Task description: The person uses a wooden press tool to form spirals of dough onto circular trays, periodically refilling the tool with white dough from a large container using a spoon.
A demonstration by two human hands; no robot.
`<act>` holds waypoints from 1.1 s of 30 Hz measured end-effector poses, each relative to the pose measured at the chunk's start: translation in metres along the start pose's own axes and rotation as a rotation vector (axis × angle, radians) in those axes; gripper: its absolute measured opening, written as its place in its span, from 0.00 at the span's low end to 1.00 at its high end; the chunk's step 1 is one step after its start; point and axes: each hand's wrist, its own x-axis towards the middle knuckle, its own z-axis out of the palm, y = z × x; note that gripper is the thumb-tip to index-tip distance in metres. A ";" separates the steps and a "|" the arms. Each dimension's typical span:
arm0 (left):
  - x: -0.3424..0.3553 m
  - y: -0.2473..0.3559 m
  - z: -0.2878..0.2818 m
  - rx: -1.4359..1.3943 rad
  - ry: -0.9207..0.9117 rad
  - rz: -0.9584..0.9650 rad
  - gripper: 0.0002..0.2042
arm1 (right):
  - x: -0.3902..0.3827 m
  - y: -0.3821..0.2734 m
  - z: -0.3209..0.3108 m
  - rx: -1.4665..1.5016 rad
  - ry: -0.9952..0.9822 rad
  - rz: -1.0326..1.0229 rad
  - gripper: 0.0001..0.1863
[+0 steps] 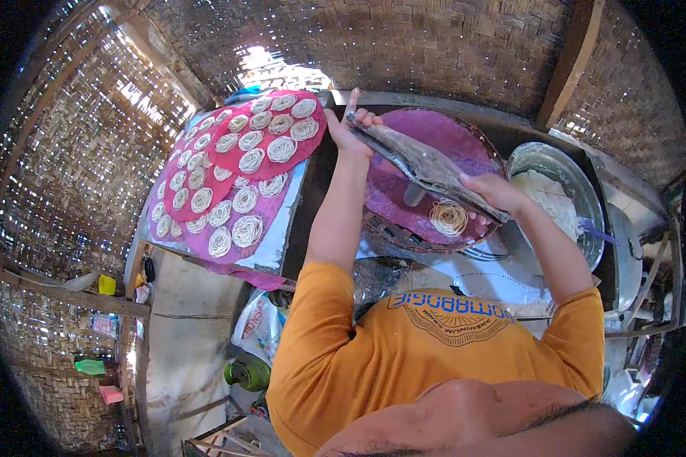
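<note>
Both my hands hold a long, worn wooden hand press (pixel 427 160) slantwise over a round tray (pixel 484 141) lined with pink-purple cloth. My left hand (pixel 351 129) grips its far-left end, with one finger sticking up. Around the near-right end close the fingers of my right hand (pixel 495 194). A short pale cylinder (pixel 414 195) shows under the press's middle. On the cloth below, beside my right hand, lies a round coil of thin yellowish strands (pixel 449 218). The press hides part of the cloth.
Several pale strand coils (pixel 282 149) lie on red and pink cloths on a table at left. To the right stands a large metal basin (pixel 537 156) with whitish dough (pixel 549 199) and a purple-handled tool (pixel 596 231). A green gas cylinder (pixel 248 373) stands low at left.
</note>
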 end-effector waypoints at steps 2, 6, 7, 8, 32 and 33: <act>0.003 0.006 -0.011 -0.010 -0.015 0.009 0.37 | 0.005 0.001 0.006 -0.019 0.020 0.016 0.26; -0.009 0.007 -0.013 -0.034 -0.014 -0.009 0.35 | -0.006 0.000 0.007 -0.046 0.044 -0.005 0.25; -0.013 0.004 -0.006 -0.023 -0.016 0.001 0.34 | -0.014 -0.004 0.006 -0.058 0.044 -0.008 0.25; -0.016 0.001 0.002 -0.012 -0.017 0.012 0.33 | -0.019 -0.004 0.002 -0.036 0.067 -0.020 0.25; -0.046 0.039 0.062 0.114 -0.122 0.103 0.28 | -0.030 -0.026 0.014 -0.398 0.244 -0.276 0.24; -0.051 0.037 0.060 0.131 -0.114 0.106 0.28 | -0.032 -0.023 0.014 -0.380 0.220 -0.249 0.24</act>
